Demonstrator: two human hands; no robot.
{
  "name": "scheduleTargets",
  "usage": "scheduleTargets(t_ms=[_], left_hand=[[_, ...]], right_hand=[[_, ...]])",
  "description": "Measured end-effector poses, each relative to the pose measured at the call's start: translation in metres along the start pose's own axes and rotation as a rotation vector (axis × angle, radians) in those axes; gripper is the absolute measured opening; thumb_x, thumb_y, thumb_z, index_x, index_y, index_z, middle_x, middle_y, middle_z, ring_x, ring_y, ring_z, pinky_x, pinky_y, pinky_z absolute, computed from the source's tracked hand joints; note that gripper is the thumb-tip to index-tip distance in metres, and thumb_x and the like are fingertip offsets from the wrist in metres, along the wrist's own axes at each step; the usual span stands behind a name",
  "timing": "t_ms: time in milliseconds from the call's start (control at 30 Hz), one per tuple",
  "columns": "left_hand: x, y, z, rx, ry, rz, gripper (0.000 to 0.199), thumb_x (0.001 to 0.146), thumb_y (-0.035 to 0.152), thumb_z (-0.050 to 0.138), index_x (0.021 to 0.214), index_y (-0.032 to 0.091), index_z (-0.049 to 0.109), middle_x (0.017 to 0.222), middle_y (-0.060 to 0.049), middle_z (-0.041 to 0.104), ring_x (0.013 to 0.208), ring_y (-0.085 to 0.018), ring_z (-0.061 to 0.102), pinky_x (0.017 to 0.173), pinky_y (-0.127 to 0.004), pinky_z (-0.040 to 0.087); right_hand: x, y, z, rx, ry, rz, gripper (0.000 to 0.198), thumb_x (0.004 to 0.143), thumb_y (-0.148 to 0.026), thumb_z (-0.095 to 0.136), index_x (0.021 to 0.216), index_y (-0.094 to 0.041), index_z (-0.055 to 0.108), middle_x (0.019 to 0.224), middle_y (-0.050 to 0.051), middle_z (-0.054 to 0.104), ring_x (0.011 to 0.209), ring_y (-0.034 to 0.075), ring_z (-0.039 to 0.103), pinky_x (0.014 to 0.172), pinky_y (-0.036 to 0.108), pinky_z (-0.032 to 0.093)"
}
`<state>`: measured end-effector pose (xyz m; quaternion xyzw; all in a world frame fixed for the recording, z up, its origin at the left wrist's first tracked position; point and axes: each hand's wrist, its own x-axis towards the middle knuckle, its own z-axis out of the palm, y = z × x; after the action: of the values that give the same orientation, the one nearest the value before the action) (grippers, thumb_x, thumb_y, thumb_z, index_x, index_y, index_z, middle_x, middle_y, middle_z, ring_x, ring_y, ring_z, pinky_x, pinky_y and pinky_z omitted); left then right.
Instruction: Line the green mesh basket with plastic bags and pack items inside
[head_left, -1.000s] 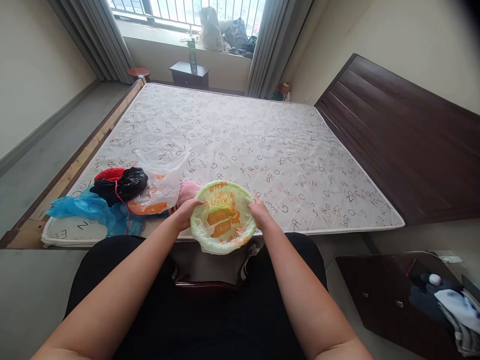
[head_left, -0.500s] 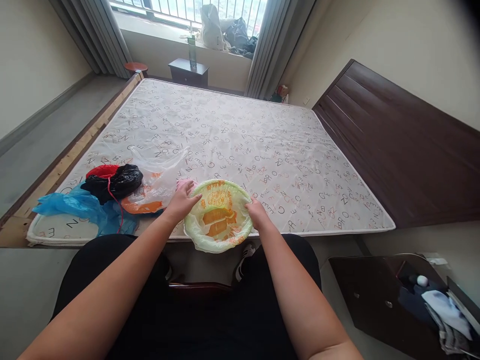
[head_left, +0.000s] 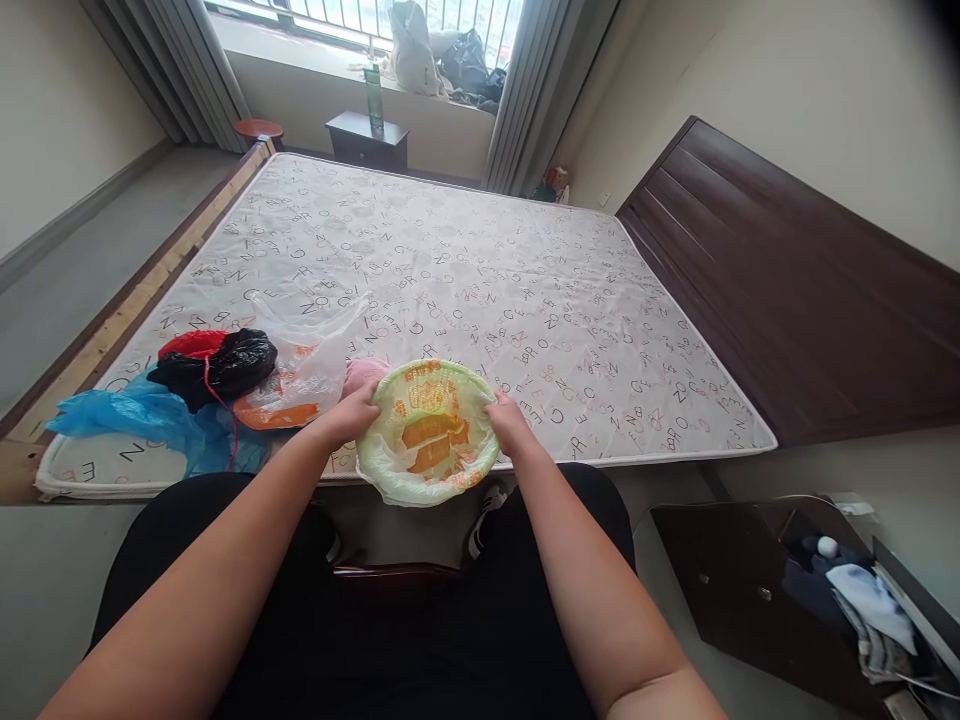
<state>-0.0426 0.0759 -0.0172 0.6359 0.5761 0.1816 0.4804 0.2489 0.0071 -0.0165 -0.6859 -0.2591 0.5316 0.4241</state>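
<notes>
Between my hands, over my lap at the mattress edge, is a round bin lined with a pale yellow-green plastic bag (head_left: 427, 484). The bag has orange print and is folded over the rim; the bin's outer wall is hidden. My left hand (head_left: 357, 412) is closed on the left side of the rim, its fingers mostly out of sight behind it. On the right side, my right hand (head_left: 510, 424) grips the rim with its thumb on top. A pink item (head_left: 364, 374) lies just beyond my left hand, partly covered.
Left on the patterned mattress (head_left: 450, 260) lie a blue plastic bag (head_left: 142, 415), a black bag (head_left: 244, 362), a red bag (head_left: 191, 345) and a white-and-orange bag (head_left: 300, 375). A dark headboard (head_left: 795, 290) stands right. Clothes (head_left: 874, 605) lie on a dark cabinet (head_left: 720, 570).
My left hand has gone from spread fingers over the rim to a closed grip at its side. My right hand keeps its hold. The view has shifted slightly.
</notes>
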Motion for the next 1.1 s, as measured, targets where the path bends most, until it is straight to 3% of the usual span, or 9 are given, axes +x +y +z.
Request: scheduleTargets(t_ms=[100,233,367,633,967,1100], left_hand=[[0.002,0.004,0.0,0.058,-0.025,0.015,0.072,0.067,0.012,0.054,0.139,0.02,0.062,0.129,-0.01,0.071,0.118,-0.03,0.068,0.098,-0.039,0.057],[0.004,0.014,-0.001,0.085,0.092,0.048,0.062,0.076,0.019,0.06,0.138,0.02,0.062,0.135,-0.01,0.069,0.128,-0.031,0.063,0.11,-0.04,0.052],[0.001,0.019,-0.001,-0.037,0.079,0.038,0.064,0.08,0.028,0.066,0.143,0.02,0.059,0.141,-0.012,0.066,0.13,-0.03,0.063,0.104,-0.037,0.055],[0.008,0.007,0.012,0.077,0.086,0.009,0.077,0.075,0.011,0.058,0.152,0.021,0.054,0.133,-0.011,0.07,0.129,-0.03,0.064,0.113,-0.04,0.05],[0.012,0.011,0.033,-0.32,0.078,-0.107,0.05,0.093,0.033,0.057,0.141,0.018,0.058,0.131,-0.013,0.073,0.116,-0.028,0.071,0.094,-0.038,0.06],[0.008,0.012,0.035,-0.337,0.065,-0.094,0.047,0.095,0.035,0.059,0.139,0.02,0.06,0.131,-0.012,0.073,0.116,-0.027,0.071,0.089,-0.036,0.061]], right_hand=[[0.001,0.0,0.0,-0.002,0.032,0.022,0.051,0.071,-0.009,0.056,0.119,-0.019,0.068,0.093,0.005,0.077,0.072,0.021,0.069,0.06,0.028,0.056],[0.005,0.001,-0.002,0.019,0.04,-0.014,0.051,0.07,-0.01,0.054,0.119,-0.019,0.067,0.091,0.005,0.076,0.07,0.02,0.068,0.059,0.028,0.056],[0.007,0.001,-0.003,0.07,0.083,-0.08,0.051,0.07,-0.011,0.053,0.119,-0.019,0.065,0.095,0.005,0.076,0.073,0.019,0.069,0.062,0.027,0.057],[0.014,0.009,-0.002,0.094,0.102,-0.075,0.058,0.067,-0.015,0.054,0.124,-0.019,0.062,0.098,0.006,0.076,0.077,0.021,0.071,0.063,0.028,0.058],[0.013,0.01,-0.008,0.112,0.095,-0.066,0.047,0.063,-0.017,0.054,0.109,-0.019,0.064,0.085,0.002,0.074,0.071,0.021,0.069,0.063,0.029,0.058],[0.012,0.01,-0.007,0.109,0.116,-0.055,0.049,0.061,-0.017,0.054,0.109,-0.019,0.065,0.084,0.002,0.075,0.072,0.022,0.071,0.063,0.03,0.058]])
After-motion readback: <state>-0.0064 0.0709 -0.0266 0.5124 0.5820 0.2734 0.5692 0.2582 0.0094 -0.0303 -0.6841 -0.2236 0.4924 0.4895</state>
